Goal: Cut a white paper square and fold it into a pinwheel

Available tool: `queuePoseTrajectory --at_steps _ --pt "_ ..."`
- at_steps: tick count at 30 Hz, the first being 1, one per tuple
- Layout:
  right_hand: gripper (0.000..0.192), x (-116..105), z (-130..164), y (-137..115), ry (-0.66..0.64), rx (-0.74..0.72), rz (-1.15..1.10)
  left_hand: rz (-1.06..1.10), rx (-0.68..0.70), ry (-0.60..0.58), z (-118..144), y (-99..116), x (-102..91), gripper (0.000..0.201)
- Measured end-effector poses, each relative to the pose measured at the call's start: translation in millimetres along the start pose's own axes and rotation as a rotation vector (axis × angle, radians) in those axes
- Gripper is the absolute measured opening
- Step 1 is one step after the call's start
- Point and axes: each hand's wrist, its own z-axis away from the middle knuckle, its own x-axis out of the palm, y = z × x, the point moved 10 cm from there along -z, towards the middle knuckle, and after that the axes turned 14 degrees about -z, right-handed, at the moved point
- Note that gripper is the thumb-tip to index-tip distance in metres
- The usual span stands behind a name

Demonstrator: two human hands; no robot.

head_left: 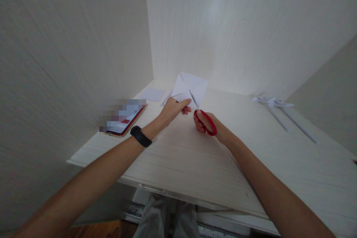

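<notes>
Above the middle of the white desk, my left hand (175, 108) pinches the lower left part of a white sheet of paper (195, 84). The sheet is held up at a tilt, and cut lines or folds run across it. My right hand (208, 123) is closed round the red handles of a pair of scissors (211, 125). The scissor blades point up and to the left and lie against the paper, close to my left thumb. How far the blades are parted I cannot tell. A black band sits on my left wrist.
A phone (125, 119), its screen partly blurred, lies by the left wall. Behind it is a flat piece of white paper (153, 94). Two paper pinwheels on sticks (275, 102) lie at the right. White walls enclose the desk (178, 167) at the back and left.
</notes>
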Motion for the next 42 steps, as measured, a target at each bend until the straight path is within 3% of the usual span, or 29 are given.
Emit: queuePoseTrajectory --at_steps 14,42 --pt "0.05 -3.7 -2.4 1.4 0.002 0.001 0.048 0.03 0.035 0.034 -2.0 0.6 -3.8 0.027" --pt "0.053 3.5 1.1 -6.3 -0.029 -0.025 -0.008 0.012 0.027 -0.013 2.9 2.1 5.6 0.028"
